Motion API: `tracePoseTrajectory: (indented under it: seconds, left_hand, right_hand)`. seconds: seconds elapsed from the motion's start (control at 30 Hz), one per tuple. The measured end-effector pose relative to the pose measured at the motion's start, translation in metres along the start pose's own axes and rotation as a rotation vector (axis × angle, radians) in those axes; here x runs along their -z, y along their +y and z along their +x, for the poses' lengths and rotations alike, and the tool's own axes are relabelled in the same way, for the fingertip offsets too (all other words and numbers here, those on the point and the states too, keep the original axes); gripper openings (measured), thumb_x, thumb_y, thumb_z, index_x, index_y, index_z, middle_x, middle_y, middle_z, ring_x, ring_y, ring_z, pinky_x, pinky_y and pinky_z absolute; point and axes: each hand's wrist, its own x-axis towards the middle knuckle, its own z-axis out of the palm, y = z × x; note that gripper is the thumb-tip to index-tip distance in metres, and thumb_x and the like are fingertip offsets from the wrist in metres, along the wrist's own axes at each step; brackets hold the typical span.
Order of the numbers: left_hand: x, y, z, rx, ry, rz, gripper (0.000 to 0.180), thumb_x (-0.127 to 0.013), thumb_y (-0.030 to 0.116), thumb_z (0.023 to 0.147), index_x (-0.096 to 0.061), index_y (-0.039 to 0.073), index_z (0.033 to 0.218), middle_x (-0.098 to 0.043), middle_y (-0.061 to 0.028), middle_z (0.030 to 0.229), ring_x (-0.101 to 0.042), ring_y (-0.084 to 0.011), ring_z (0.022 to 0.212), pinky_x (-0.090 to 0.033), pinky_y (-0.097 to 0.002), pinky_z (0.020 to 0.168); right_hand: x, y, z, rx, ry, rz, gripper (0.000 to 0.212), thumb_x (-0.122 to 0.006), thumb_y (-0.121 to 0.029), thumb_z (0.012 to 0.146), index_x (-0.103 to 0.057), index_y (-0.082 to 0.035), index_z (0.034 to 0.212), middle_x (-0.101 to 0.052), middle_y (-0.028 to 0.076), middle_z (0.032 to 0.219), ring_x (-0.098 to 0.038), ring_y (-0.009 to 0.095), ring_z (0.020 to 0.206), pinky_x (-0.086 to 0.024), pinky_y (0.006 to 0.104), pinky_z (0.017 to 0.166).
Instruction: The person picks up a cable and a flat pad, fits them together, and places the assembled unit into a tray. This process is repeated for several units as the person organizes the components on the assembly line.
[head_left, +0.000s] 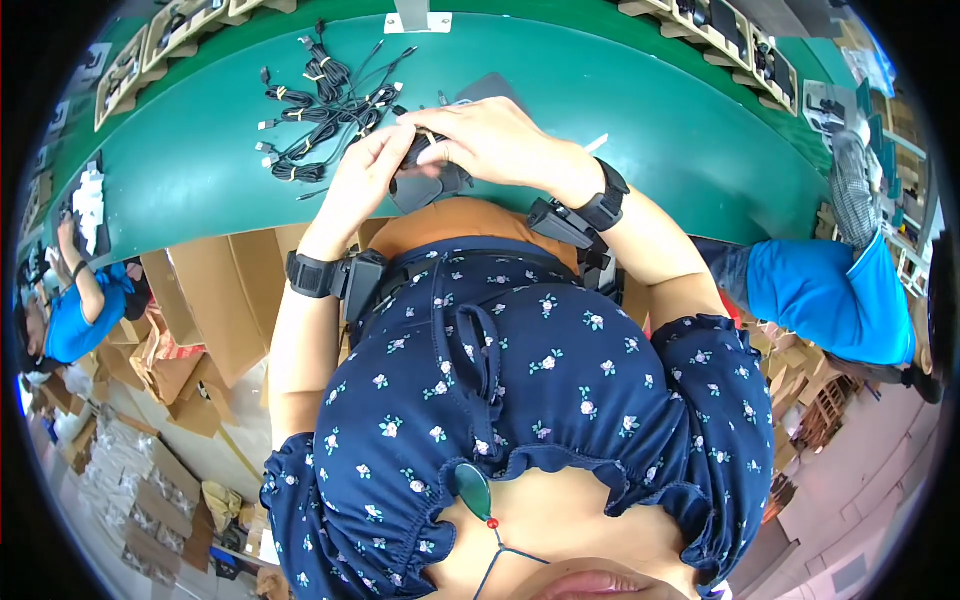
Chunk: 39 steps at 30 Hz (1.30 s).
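Close to the table's near edge, my two hands meet around a coiled black cable (437,139) with a pale band on it, partly hidden by the fingers. My left hand (366,180) comes in from the left, its fingers closed against the coil. From the other side my right hand (497,143) wraps it with thumb and fingers. Just under the hands is a dark grey, soft-looking piece (428,188), maybe a pouch; its kind is unclear. Several banded black cables (325,120) lie in a loose pile beyond my left hand.
Behind my right hand a dark flat piece (492,90) lies on the green table (640,110). A metal post (415,20) is fixed at the far side. Trays (735,35) line the back. Open cardboard boxes (230,290) stand below the near edge. Co-workers in blue sit at both sides.
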Motion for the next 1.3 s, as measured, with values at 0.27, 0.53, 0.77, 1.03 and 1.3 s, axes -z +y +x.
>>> tracePoseTrajectory:
  seconds: [0.27, 0.53, 0.77, 1.03, 1.3]
  left_hand:
    - [0.067, -0.098, -0.010, -0.131, 0.552, 1.023, 0.048, -0.057, 0.011, 0.078, -0.040, 0.002, 0.122, -0.047, -0.0232, 0.115, -0.043, -0.0371, 0.111, -0.037, -0.0433, 0.093]
    - [0.063, -0.164, -0.023, 0.453, 0.590, 1.384, 0.077, -0.044, 0.003, 0.076, 0.002, 0.004, 0.138, 0.001, -0.0404, 0.133, -0.009, -0.0536, 0.125, -0.024, -0.0609, 0.095]
    - [0.059, -0.169, -0.018, 0.509, 0.592, 1.449, 0.075, -0.041, 0.004, 0.078, 0.006, 0.002, 0.137, 0.007, -0.0451, 0.130, -0.009, -0.0605, 0.120, -0.024, -0.0642, 0.092]
    - [0.055, -0.169, -0.019, 0.538, 0.621, 1.494, 0.070, -0.039, 0.006, 0.082, 0.004, 0.000, 0.137, 0.006, -0.0466, 0.129, -0.011, -0.0622, 0.119, -0.026, -0.0655, 0.090]
    - [0.060, -0.177, -0.024, 0.404, 0.712, 1.570, 0.067, -0.039, 0.009, 0.082, -0.001, 0.003, 0.137, -0.001, -0.0461, 0.129, -0.018, -0.0606, 0.118, -0.029, -0.0638, 0.088]
  right_hand:
    - [0.045, 0.044, -0.007, -0.330, 0.472, -0.065, 0.034, -0.052, -0.030, 0.085, -0.053, -0.014, 0.114, -0.063, 0.011, 0.086, -0.061, 0.028, 0.078, -0.048, 0.0345, 0.069]
    - [0.117, 0.122, 0.013, -0.443, 0.931, -0.389, 0.028, -0.051, -0.028, 0.085, -0.055, -0.012, 0.107, -0.063, 0.015, 0.087, -0.060, 0.032, 0.081, -0.047, 0.0380, 0.071]
    - [0.167, 0.165, 0.028, -0.636, 0.696, -0.822, 0.029, -0.050, -0.029, 0.083, -0.055, -0.009, 0.103, -0.062, 0.017, 0.079, -0.060, 0.034, 0.075, -0.047, 0.0430, 0.066]
    - [0.181, 0.200, 0.050, -0.629, 0.223, -1.067, 0.030, -0.053, -0.032, 0.081, -0.058, -0.004, 0.091, -0.063, 0.017, 0.077, -0.061, 0.032, 0.074, -0.048, 0.0424, 0.064]
    - [0.128, 0.250, 0.057, -0.828, 0.701, -0.882, 0.039, -0.039, -0.034, 0.089, -0.049, 0.002, 0.098, -0.062, 0.023, 0.085, -0.059, 0.037, 0.083, -0.046, 0.0455, 0.072]
